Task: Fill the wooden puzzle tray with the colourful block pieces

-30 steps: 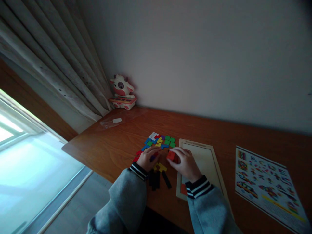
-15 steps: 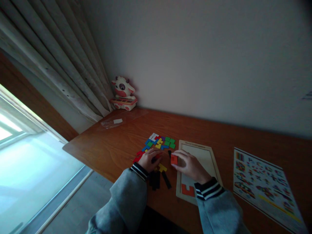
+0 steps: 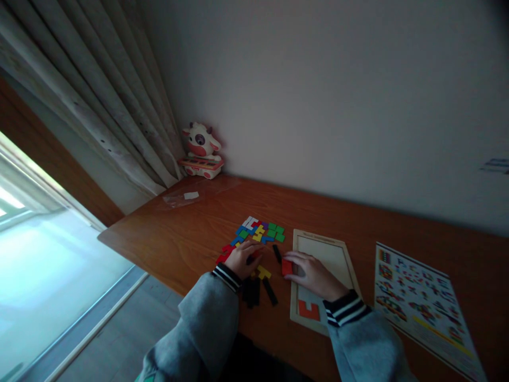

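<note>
At tray (image 3: 318, 234) edge, right grip (image 3: 314, 275) pinches part-hidden red piece (image 3: 286, 267).

left hand (image 3: 243, 259) curled, palm down; right hand (image 3: 313, 274) low, fingertips pinched

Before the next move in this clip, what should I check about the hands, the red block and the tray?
1. Right hand has the red block: ok, fingers closed on it at the tray's left edge.
2. Tray has bare room: ok, only an orange piece lies in its near left corner.
3. Left hand is off the tray: ok, it rests on the loose blocks.
4. Red block turned to fit: cannot tell.
5. Pattern sheet in sight: ok, flat to the right of the tray.
</note>
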Tool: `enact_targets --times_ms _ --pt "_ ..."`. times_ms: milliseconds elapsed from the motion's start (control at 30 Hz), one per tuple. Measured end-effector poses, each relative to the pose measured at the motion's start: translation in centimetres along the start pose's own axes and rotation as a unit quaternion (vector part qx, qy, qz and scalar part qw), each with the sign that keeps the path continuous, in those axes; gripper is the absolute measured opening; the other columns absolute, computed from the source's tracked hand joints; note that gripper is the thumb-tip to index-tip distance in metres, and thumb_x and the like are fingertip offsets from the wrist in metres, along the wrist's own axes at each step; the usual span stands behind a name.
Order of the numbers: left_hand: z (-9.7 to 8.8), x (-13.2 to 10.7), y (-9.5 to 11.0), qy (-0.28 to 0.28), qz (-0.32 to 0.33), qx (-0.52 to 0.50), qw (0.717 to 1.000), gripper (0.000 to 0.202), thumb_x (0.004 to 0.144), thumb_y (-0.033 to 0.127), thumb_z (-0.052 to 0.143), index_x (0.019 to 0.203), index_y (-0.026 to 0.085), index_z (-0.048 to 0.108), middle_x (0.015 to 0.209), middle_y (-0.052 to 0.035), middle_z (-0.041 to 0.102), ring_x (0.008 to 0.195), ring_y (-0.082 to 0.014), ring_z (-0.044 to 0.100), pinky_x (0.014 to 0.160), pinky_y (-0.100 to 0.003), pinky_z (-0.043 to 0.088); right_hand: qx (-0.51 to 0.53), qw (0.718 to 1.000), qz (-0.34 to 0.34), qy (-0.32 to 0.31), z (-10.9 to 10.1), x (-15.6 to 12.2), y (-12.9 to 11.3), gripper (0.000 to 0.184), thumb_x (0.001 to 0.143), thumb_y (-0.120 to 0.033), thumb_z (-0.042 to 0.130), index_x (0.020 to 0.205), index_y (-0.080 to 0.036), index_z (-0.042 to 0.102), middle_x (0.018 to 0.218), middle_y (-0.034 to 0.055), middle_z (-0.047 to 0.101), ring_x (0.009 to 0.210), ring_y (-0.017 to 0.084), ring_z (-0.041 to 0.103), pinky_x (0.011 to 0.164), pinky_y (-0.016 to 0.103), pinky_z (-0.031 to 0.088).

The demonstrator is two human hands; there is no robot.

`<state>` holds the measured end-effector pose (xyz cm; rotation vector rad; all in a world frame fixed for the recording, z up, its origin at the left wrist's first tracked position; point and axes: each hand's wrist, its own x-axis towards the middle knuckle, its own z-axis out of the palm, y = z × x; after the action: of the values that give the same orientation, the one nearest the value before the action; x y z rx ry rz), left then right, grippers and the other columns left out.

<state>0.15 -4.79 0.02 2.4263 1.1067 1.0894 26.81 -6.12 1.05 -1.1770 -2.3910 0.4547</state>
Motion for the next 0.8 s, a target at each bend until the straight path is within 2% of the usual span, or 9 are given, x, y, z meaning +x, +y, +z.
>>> enact_targets --times_ms 300,467,567,633,700,800 --pt "0.2 0.0 -0.2 -0.003 0.006 -0.005 1.0 0.031 0.089 0.022 0.056 0.118 0.016 0.064 0.114 -0.0131 0.069 0.104 -0.0226 0.067 0.093 -0.037 0.057 -0.013 1.0 -0.01 0.011 0.1 0.8 -0.6 0.042 0.076 -0.02 0.072 0.117 -0.019 0.065 0.119 0.0103 0.068 0.108 0.026 0.065 0.097 0.043 0.051" --pt "0.1 0.0 0.0 -0.005 0.004 -0.004 1.0 0.031 0.089 0.021 0.055 0.12 0.017 0.063 0.116 -0.0114 0.068 0.107 -0.022 0.066 0.094 -0.036 0.056 0.004 0.997 -0.014 0.079 -1.2 -0.5 -1.6 0.039 0.084 -0.028 0.065 0.123 -0.022 0.06 0.123 0.0089 0.065 0.113 0.023 0.063 0.099 0.039 0.051" --pt "0.0 -0.1 0.2 0.003 -0.001 -0.006 1.0 0.032 0.09 0.022 0.054 0.121 0.018 0.062 0.117 -0.011 0.067 0.108 -0.0212 0.066 0.095 -0.036 0.057 0.002 0.995 -0.006 0.097 -2.5 -4.0 -1.4 0.04 0.088 -0.031 0.062 0.127 -0.024 0.057 0.123 0.0072 0.065 0.114 0.022 0.062 0.098 0.036 0.053" --pt "-0.2 0.0 0.2 0.015 -0.003 -0.005 1.0 0.033 0.091 0.021 0.054 0.123 0.019 0.06 0.12 -0.011 0.066 0.11 -0.021 0.065 0.096 -0.036 0.057 -0.02 0.99 0.023 0.138 -2.9 -7.5 -0.8 0.039 0.088 -0.034 0.063 0.125 -0.025 0.057 0.121 0.0075 0.066 0.11 0.022 0.064 0.094 0.036 0.055" --pt "-0.3 0.1 0.4 0.028 0.001 -0.004 1.0 0.035 0.091 0.021 0.054 0.125 0.019 0.059 0.123 -0.0116 0.064 0.113 -0.0218 0.064 0.097 -0.037 0.056 -0.054 0.976 0.059 0.204 -2.8 -11.2 0.0 0.037 0.087 -0.035 0.063 0.122 -0.024 0.059 0.115 0.0085 0.068 0.103 0.023 0.068 0.089 0.037 0.058" --pt "-0.4 0.3 1.7 0.045 -0.001 -0.009 0.999 0.038 0.091 0.021 0.056 0.128 0.019 0.057 0.125 -0.012 0.063 0.115 -0.0228 0.063 0.098 -0.039 0.055 -0.071 0.964 0.113 0.229 -2.1 -15.3 0.5 0.038 0.087 -0.041 0.063 0.12 -0.023 0.061 0.116 0.0098 0.069 0.103 0.026 0.069 0.086 0.038 0.06"
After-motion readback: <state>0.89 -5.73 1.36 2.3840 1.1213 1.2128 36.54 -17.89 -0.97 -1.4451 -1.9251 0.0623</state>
